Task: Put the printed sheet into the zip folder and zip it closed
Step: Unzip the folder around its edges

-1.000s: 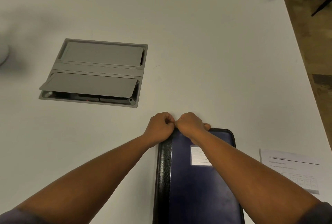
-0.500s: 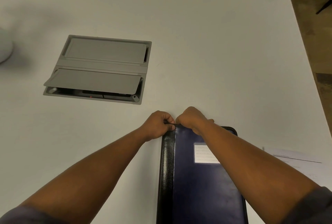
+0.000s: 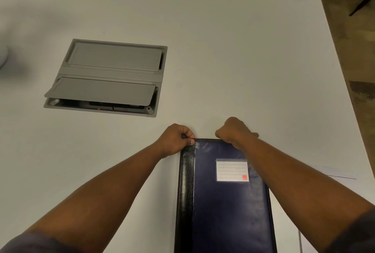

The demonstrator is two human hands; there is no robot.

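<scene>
Zip folder (image 3: 227, 202) lies flat on the white surface (image 3: 223, 39), dark blue cover up, black spine to the left, label pocket (image 3: 232, 170) near the far end. Left hand (image 3: 176, 139): grip pinched on the far spine corner. Right hand (image 3: 235, 131): grip fisted along the far edge, probably on the zip pull, which is hidden. Printed sheet (image 3: 341, 173) lies outside the folder, partly under the right forearm. Grey floor-box lid (image 3: 107, 78) sits to the far left.

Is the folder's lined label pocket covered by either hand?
No: the label pocket lies bare on the zip folder, below the left hand and right hand.
</scene>
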